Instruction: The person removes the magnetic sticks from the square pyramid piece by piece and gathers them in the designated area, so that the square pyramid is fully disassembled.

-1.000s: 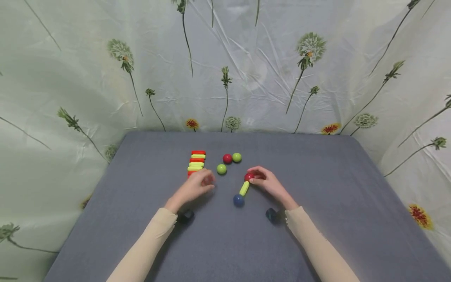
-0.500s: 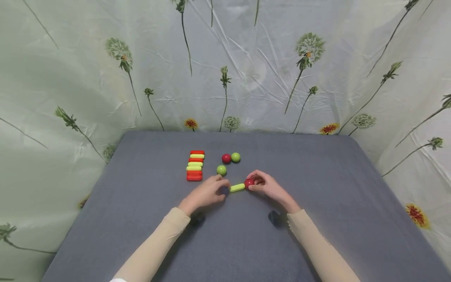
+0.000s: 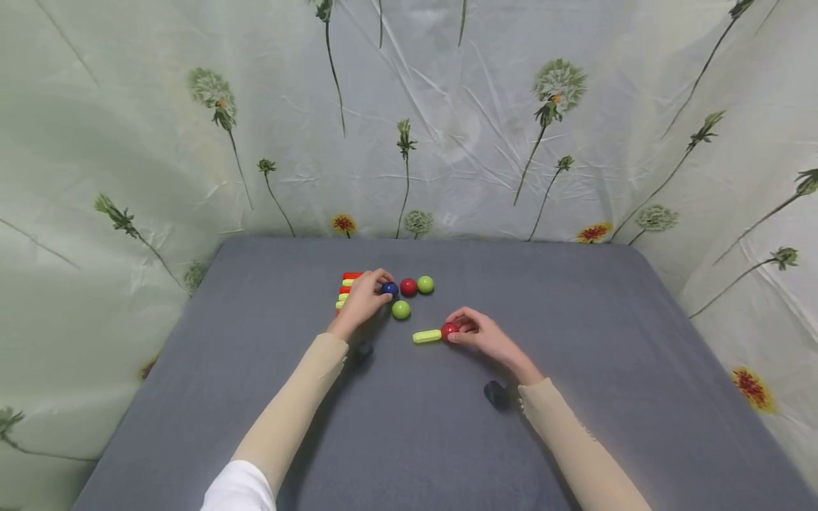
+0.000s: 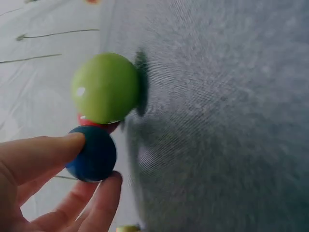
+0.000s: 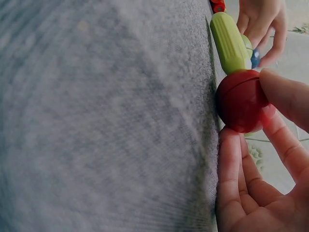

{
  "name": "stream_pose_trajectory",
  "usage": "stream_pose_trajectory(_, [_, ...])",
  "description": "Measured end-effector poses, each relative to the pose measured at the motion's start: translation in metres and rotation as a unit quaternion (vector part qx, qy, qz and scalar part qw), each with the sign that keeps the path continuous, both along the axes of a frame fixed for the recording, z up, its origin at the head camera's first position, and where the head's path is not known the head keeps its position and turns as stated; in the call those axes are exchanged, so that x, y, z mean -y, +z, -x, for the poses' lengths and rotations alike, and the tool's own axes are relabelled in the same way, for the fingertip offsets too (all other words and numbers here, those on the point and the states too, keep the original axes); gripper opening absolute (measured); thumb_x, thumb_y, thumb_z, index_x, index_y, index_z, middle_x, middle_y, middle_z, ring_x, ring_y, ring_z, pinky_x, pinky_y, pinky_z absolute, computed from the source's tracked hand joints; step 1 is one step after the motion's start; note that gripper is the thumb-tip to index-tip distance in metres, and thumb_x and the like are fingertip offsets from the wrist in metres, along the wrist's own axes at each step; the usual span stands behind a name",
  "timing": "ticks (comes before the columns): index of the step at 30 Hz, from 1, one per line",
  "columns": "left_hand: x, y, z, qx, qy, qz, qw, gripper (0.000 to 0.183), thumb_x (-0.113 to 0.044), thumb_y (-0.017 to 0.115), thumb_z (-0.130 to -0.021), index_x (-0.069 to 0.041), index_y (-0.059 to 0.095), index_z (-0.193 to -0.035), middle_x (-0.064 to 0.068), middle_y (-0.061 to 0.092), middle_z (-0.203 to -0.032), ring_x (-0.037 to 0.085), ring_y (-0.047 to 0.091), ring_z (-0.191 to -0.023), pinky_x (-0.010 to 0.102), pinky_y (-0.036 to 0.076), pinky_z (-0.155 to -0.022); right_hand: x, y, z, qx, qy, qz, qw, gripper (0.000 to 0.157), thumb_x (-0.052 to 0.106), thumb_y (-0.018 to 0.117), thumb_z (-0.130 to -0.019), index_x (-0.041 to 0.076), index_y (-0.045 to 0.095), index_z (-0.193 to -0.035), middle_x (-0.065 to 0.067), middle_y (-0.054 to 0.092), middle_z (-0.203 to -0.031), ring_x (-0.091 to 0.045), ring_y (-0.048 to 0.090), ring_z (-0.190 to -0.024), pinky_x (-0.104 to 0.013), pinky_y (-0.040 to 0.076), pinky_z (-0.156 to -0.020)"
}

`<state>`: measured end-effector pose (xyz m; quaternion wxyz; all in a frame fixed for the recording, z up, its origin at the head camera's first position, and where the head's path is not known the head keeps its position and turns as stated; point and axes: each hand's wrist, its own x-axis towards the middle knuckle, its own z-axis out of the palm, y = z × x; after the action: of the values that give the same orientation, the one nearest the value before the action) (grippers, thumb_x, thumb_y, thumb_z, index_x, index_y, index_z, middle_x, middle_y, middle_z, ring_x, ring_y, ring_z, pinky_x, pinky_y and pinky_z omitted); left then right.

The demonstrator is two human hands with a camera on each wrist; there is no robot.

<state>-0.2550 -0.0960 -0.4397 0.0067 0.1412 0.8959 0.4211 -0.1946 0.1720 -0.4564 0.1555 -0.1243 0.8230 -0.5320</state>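
My left hand [image 3: 364,297] pinches a blue ball [image 4: 94,154] between thumb and fingertips, just left of a red ball [image 3: 408,287] at the back of the table. A green ball [image 3: 401,309] lies close below it, and another green ball [image 3: 425,284] sits beside the red one. My right hand [image 3: 486,339] grips a second red ball [image 5: 241,102] at the table surface. From that ball a yellow-green ribbed rod [image 3: 427,336] extends to the left, its far end bare.
Red and yellow-green rods [image 3: 345,289] lie in a stacked row, partly covered by my left hand. The grey cloth-covered table [image 3: 409,440] ends at the back against a flower-patterned curtain [image 3: 473,128].
My left hand took hold of the blue ball at the rod's end, and it has come away from the rod toward the back. The rod swung to point left, still at my right hand's red ball.
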Motion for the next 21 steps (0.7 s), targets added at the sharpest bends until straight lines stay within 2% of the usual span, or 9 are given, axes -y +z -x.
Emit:
stream_pose_trajectory(5, [-0.005, -0.006, 0.008, 0.019, -0.008, 0.021, 0.9996, 0.024, 0.001, 0.064, -0.088, -0.001, 0.06, -0.111, 0.022, 0.055, -0.11, 0.035, 0.06, -0.098, 0.043, 0.048, -0.088, 0.0, -0.001, 0.0, 0.004, -0.001, 0.001, 1.0, 0.027, 0.017, 0.068, -0.089, 0.007, 0.06, -0.113, -0.008, 0.059, -0.099, -0.023, 0.054, -0.091, -0.035, 0.044, -0.079])
stream_pose_trajectory(8, [-0.005, -0.004, 0.003, 0.004, 0.007, 0.012, 0.9999, 0.026, -0.001, 0.063, -0.089, -0.003, 0.06, -0.115, 0.019, 0.053, -0.113, 0.033, 0.058, -0.1, 0.043, 0.047, -0.089, 0.0, -0.002, 0.0, 0.001, 0.001, 0.001, 1.0, 0.027, 0.017, 0.068, -0.09, 0.007, 0.06, -0.113, -0.009, 0.059, -0.099, -0.023, 0.054, -0.091, -0.035, 0.044, -0.079])
stream_pose_trajectory(10, [-0.007, -0.001, -0.006, -0.024, 0.008, -0.003, 0.9997, 0.026, -0.001, 0.064, -0.089, -0.003, 0.061, -0.115, 0.017, 0.053, -0.113, 0.031, 0.057, -0.099, 0.042, 0.048, -0.086, 0.0, -0.002, 0.0, 0.002, 0.0, 0.001, 1.0, 0.027, 0.017, 0.068, -0.089, 0.007, 0.06, -0.113, -0.009, 0.059, -0.099, -0.023, 0.054, -0.09, -0.034, 0.044, -0.079])
stream_pose_trajectory(12, [-0.012, 0.003, -0.017, -0.054, -0.017, -0.02, 0.9982, 0.025, 0.001, 0.065, -0.088, -0.001, 0.062, -0.112, 0.015, 0.056, -0.109, 0.028, 0.058, -0.096, 0.04, 0.049, -0.083, -0.001, -0.002, 0.0, 0.001, 0.001, 0.001, 1.0, 0.027, 0.017, 0.068, -0.089, 0.006, 0.06, -0.113, -0.009, 0.059, -0.099, -0.023, 0.054, -0.09, -0.034, 0.045, -0.078])
stream_pose_trajectory(14, [-0.021, 0.004, -0.03, -0.067, -0.071, -0.02, 0.995, 0.023, 0.002, 0.066, -0.086, 0.0, 0.063, -0.109, 0.014, 0.06, -0.106, 0.026, 0.06, -0.094, 0.038, 0.051, -0.081, -0.002, -0.002, 0.0, -0.001, 0.0, 0.003, 1.0, 0.027, 0.017, 0.068, -0.089, 0.006, 0.06, -0.113, -0.008, 0.059, -0.098, -0.022, 0.055, -0.089, -0.033, 0.045, -0.078])
stream_pose_trajectory(17, [-0.036, 0.001, -0.047, -0.054, -0.153, 0.032, 0.9862, 0.023, 0.0, 0.068, -0.085, -0.003, 0.063, -0.107, 0.009, 0.064, -0.102, 0.02, 0.061, -0.093, 0.034, 0.051, -0.083, -0.003, -0.003, 0.0, -0.008, 0.003, 0.005, 1.0, 0.027, 0.017, 0.068, -0.09, 0.005, 0.06, -0.113, -0.009, 0.06, -0.099, -0.022, 0.055, -0.089, -0.034, 0.045, -0.078])
stream_pose_trajectory(19, [-0.045, -0.003, -0.056, -0.041, -0.169, 0.089, 0.9807, 0.026, -0.004, 0.069, -0.085, -0.007, 0.064, -0.11, 0.005, 0.064, -0.103, 0.017, 0.06, -0.093, 0.033, 0.05, -0.084, -0.002, -0.003, 0.0, -0.007, 0.003, 0.005, 1.0, 0.027, 0.017, 0.068, -0.09, 0.007, 0.06, -0.113, -0.008, 0.06, -0.099, -0.022, 0.055, -0.089, -0.034, 0.045, -0.078])
stream_pose_trajectory(21, [-0.051, -0.008, -0.061, -0.042, -0.162, 0.142, 0.9757, 0.029, -0.005, 0.069, -0.085, -0.01, 0.064, -0.112, 0.003, 0.063, -0.102, 0.015, 0.058, -0.09, 0.032, 0.05, -0.084, -0.002, -0.003, 0.0, -0.007, 0.005, 0.002, 1.0, 0.027, 0.018, 0.068, -0.09, 0.007, 0.06, -0.113, -0.008, 0.059, -0.099, -0.022, 0.055, -0.09, -0.035, 0.045, -0.079])
